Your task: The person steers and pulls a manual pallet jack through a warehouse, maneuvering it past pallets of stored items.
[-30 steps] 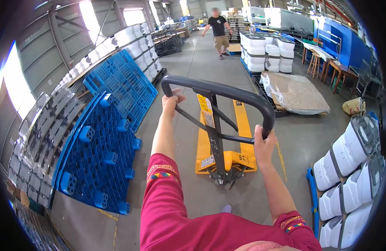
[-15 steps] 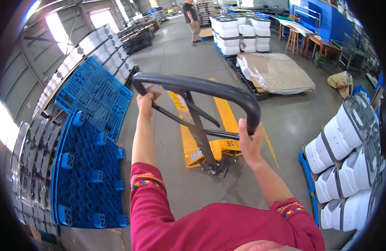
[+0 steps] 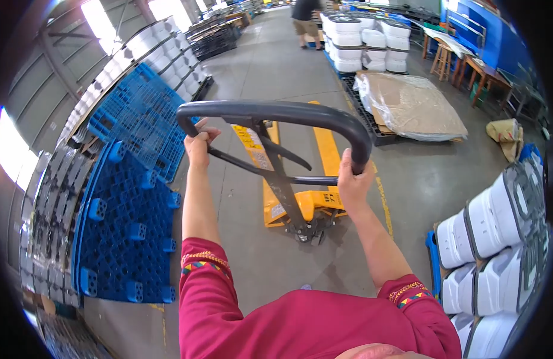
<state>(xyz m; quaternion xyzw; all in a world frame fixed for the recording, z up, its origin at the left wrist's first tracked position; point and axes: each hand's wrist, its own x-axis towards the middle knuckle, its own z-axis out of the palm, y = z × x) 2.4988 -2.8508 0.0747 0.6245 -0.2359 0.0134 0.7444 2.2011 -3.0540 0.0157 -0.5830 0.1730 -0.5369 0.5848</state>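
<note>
Both my hands grip the black loop handle (image 3: 270, 109) of a pallet jack. My left hand (image 3: 198, 145) is closed around the handle's lower left side. On the opposite side, my right hand (image 3: 354, 182) is wrapped round the lower right bend. A black lever (image 3: 291, 157) sits inside the loop. Below and ahead, the jack's yellow body (image 3: 315, 203) and yellow forks (image 3: 328, 149) extend away from me over the grey floor. The wheels under the handle's shaft are partly hidden.
Blue plastic pallets (image 3: 129, 230) lean upright on the left. Stacked white products (image 3: 492, 221) stand close on the right. Ahead right are a plastic-wrapped cardboard stack (image 3: 411, 105) and more white stacks (image 3: 348, 48). A person (image 3: 306, 21) is farther off, past a yellow floor line (image 3: 384, 203).
The view has swung slightly left, with surroundings shifting right. The handle and both hands sit slightly farther left in view, grip unchanged. The distant person has moved and is now bent or blurred beside the white stacks.
</note>
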